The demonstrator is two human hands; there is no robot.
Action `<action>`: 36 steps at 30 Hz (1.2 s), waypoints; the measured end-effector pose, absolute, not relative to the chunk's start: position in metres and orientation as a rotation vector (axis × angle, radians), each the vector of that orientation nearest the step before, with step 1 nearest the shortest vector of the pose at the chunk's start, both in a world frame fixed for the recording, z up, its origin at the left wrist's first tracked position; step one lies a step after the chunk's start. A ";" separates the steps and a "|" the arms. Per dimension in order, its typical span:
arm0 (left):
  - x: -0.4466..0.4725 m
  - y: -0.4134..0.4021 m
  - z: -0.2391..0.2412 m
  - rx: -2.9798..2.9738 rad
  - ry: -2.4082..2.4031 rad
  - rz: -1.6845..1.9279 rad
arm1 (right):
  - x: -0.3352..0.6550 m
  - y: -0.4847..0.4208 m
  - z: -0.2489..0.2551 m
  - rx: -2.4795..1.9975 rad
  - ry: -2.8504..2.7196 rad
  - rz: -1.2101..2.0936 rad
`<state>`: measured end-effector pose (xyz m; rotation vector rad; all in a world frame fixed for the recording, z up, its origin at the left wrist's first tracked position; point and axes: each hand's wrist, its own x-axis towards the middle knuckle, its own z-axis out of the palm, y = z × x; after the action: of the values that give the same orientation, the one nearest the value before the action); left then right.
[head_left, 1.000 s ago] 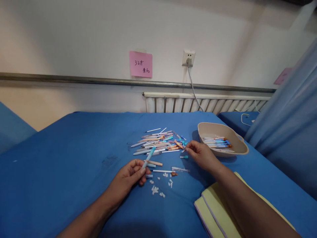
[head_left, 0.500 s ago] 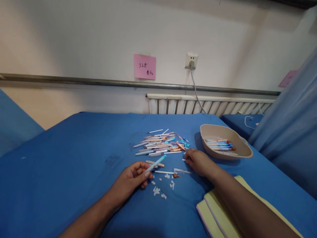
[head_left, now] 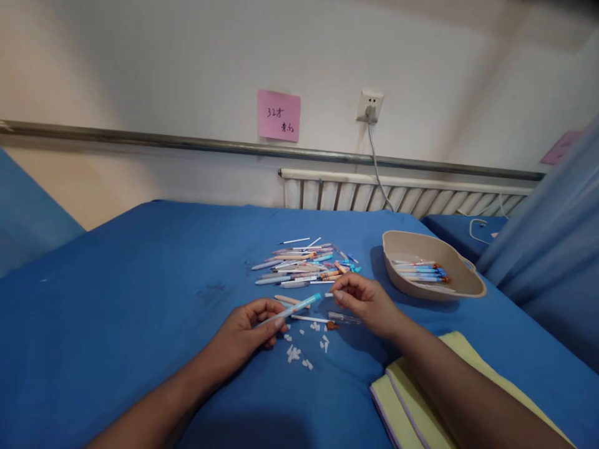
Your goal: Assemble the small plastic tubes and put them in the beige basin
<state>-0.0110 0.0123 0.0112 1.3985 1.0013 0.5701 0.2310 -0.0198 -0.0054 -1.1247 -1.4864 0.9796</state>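
Pale blue pen (head_left: pixel 300 305) is held above a blue cloth (head_left: pixel 116 299), well in from its far edge.
Slim and turquoise-ended, the pen is pinched between the thumb and curled fingers of the left hand (head_left: pixel 255 321), its turquoise end pointed toward the right hand (head_left: pixel 367 302). By that hand's closed fingertips a small white piece (head_left: pixel 329 295), partly hidden, is gripped just beside the pen.

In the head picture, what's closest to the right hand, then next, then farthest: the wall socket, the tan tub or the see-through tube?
1. See-through tube: close beside the right hand.
2. Tan tub: off to the right.
3. Wall socket: high up, far beyond.
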 end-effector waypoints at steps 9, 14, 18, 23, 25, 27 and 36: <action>-0.011 0.011 0.012 1.437 1.003 0.560 | 0.228 -0.022 -0.004 -1.098 -1.552 0.968; -0.011 0.010 0.014 1.453 0.991 0.569 | 0.231 -0.023 -0.001 -1.155 -1.731 0.723; -0.012 0.011 0.012 1.467 0.994 0.557 | 0.233 -0.024 0.000 -1.175 -1.823 0.620; -0.015 0.013 0.009 1.463 0.975 0.540 | 0.229 -0.024 -0.003 -1.168 -1.696 0.800; -0.015 0.014 0.008 1.455 0.969 0.539 | 0.227 -0.022 -0.006 -1.144 -1.579 0.960; -0.016 0.014 0.008 1.447 0.961 0.538 | 0.226 -0.021 -0.008 -1.128 -1.502 1.053; -0.016 0.012 0.007 1.549 0.964 0.515 | 0.221 -0.022 -0.014 -1.076 -1.398 1.182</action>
<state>-0.0165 0.0118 0.0070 1.5491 0.9640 0.5155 0.2214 -0.0218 -0.0140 -1.0762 -1.3981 1.1822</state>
